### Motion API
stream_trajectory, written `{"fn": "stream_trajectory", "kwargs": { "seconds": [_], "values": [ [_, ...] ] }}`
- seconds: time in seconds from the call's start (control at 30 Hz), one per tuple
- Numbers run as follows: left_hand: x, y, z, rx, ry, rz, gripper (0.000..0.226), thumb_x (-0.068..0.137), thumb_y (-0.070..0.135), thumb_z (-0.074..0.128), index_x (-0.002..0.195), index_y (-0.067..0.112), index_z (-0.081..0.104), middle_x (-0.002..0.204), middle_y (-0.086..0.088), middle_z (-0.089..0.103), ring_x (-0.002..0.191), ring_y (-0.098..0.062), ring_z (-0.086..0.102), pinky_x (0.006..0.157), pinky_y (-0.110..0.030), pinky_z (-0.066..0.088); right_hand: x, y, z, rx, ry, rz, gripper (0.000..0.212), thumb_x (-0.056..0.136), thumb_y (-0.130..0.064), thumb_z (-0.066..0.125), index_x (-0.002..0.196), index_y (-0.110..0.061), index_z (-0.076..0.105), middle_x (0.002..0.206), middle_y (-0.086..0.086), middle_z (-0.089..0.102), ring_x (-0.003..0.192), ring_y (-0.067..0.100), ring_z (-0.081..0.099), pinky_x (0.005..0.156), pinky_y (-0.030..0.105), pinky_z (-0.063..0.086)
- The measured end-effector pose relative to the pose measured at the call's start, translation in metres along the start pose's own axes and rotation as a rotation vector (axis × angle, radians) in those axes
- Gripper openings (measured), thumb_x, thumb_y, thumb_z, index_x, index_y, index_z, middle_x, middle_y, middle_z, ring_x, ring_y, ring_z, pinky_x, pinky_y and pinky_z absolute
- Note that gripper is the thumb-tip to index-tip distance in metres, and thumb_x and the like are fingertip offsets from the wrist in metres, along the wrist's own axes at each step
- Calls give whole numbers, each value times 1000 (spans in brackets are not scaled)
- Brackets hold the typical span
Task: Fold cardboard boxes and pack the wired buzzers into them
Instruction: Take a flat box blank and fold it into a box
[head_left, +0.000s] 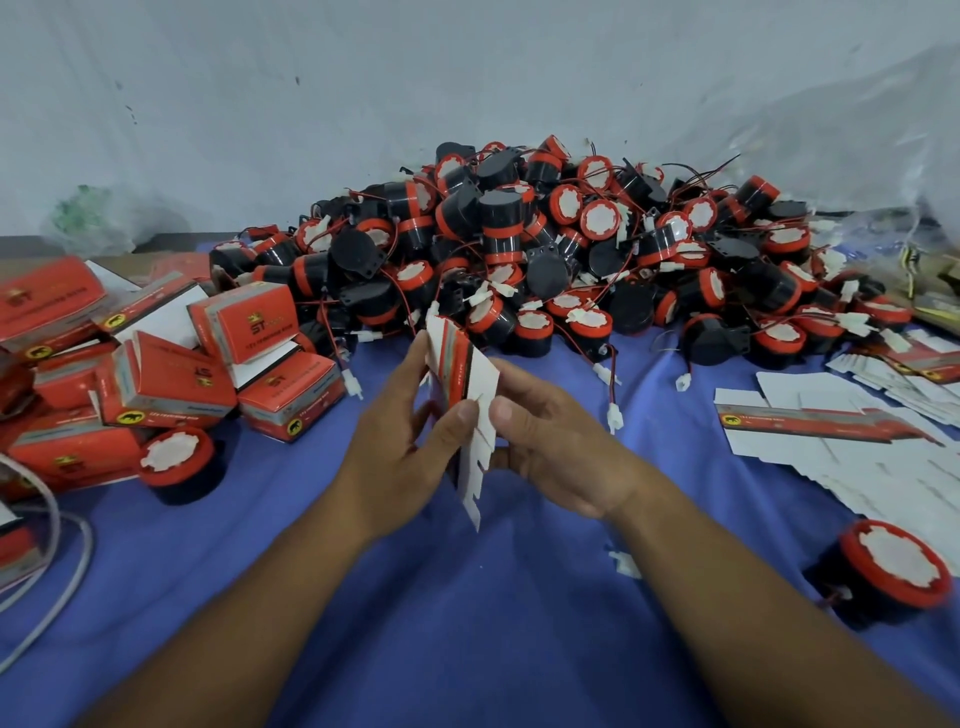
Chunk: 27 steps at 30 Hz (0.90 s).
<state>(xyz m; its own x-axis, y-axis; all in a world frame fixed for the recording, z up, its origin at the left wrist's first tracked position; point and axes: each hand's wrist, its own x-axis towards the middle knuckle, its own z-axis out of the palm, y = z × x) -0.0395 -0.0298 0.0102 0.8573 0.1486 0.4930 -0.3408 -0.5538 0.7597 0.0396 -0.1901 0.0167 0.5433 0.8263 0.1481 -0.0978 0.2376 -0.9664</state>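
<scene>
Flat cardboard box (467, 379) dead centre of the frame, held upright and edge-on. Both the left hand (405, 447) and right hand (556, 441) have a grip pinched on its sides. The buzzer pile (519, 249) is just behind, with bare blue worktop (467, 597) below.

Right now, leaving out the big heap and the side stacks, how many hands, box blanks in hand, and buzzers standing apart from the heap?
Hands: 2, the left hand and the right hand.
Box blanks in hand: 1, the flat box blank, pinched by both hands.
Buzzers apart from the heap: 2, the near-left buzzer and the near-right buzzer.
Total: 5
</scene>
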Motion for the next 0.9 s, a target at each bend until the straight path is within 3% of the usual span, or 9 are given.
{"fn": "stream_trajectory", "kwargs": {
  "seconds": [0.07, 0.13, 0.17, 0.23, 0.3, 0.43, 0.53, 0.7, 0.9],
  "values": [
    [-2, -2, 2, 25, 10, 26, 65, 93, 54, 50, 148, 47, 15, 153, 32, 30, 140, 7, 32, 105, -26, 46, 1, 1, -3, -33, -12, -19, 89, 73, -52, 83, 148, -23, 46, 148, 5, 50, 124, 46, 54, 103, 66, 42],
    [-3, -3, 3, 117, 28, 33, 67, 95, 59, 43, 150, 41, 8, 161, 14, 25, 146, -5, 27, 111, -41, 43, 1, 0, -3, -104, -44, -47, 87, 74, -47, 84, 149, -24, 44, 154, -2, 45, 121, 58, 48, 101, 72, 41],
    [-3, -3, 3, 155, 33, 35, 70, 95, 66, 36, 151, 37, 4, 162, 9, 24, 147, -8, 27, 114, -38, 39, 1, -1, -2, -142, -50, -53, 85, 75, -44, 84, 148, -24, 45, 153, -5, 45, 113, 54, 54, 98, 68, 46],
    [-3, -2, 3, 190, 22, 42, 81, 91, 77, 25, 153, 31, 0, 163, 3, 23, 147, -7, 27, 115, -19, 31, 1, -3, -1, -193, -40, -71, 80, 78, -32, 84, 148, -25, 45, 150, -9, 48, 89, 21, 62, 83, 38, 57],
    [-3, -1, 3, 177, 12, 46, 85, 90, 77, 25, 154, 29, -1, 163, 3, 22, 144, 0, 28, 108, -7, 29, 1, -5, 0, -202, -29, -90, 76, 78, -21, 82, 146, -25, 47, 144, -11, 52, 76, 6, 58, 76, 22, 52],
    [-4, 2, 4, 13, 37, 82, 78, 93, 71, 35, 154, 31, 9, 160, 18, 22, 135, 10, 36, 92, -1, 38, -2, -7, 1, -254, 4, -112, 76, 75, -22, 82, 144, -28, 50, 139, -7, 57, 83, 12, 58, 80, 29, 55],
    [-3, 3, 2, -97, 47, 74, 81, 90, 74, 40, 153, 32, 12, 146, 38, 31, 131, 11, 40, 93, -3, 38, -2, -7, 0, -314, 33, -108, 76, 72, -26, 84, 142, -29, 53, 131, -4, 61, 97, 14, 59, 86, 37, 56],
    [-1, 2, -5, -235, 61, -55, 89, 76, 86, 47, 150, 42, 25, 132, 27, 51, 125, -1, 51, 95, -15, 46, -2, -6, 0, -454, 40, -126, 73, 69, -35, 85, 134, -48, 55, 127, -11, 62, 104, 10, 60, 86, 31, 54],
    [0, 2, -4, -310, 24, -116, 69, 79, 71, 57, 142, 54, 34, 123, 30, 57, 119, -4, 57, 92, -31, 48, -1, -7, -1, -524, 93, -137, 69, 67, -38, 87, 127, -53, 57, 120, -20, 63, 104, 6, 60, 84, 27, 53]
  ]
}}
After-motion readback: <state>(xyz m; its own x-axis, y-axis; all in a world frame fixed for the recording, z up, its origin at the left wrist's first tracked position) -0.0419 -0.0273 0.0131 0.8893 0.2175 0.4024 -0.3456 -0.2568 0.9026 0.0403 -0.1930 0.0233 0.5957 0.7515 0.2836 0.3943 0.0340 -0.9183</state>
